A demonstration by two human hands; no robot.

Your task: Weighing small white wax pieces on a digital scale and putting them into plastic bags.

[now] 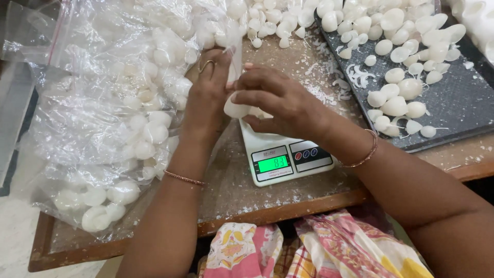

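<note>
I have both hands over the small white kitchen scale (280, 152), which sits at the centre of the wooden surface (231, 190) with its green display lit. My right hand (275, 100) is curled around a white wax piece (235, 108), pinching it just above the scale's platform. My left hand (208, 87) stands edge-on against it at 9 o'clock, fingers closed on a thin clear bag edge (235, 56); I cannot tell how firmly.

In my judgement, doing this well means resting the piece fully on the platform and lifting both hands off before trusting the display.

The bulging clear bags of white pieces (118, 118) lie at 9 o'clock. The dark tray (463, 108) of loose pieces sits at 2 o'clock, well apart. Wax flakes scatter around the scale.
</note>
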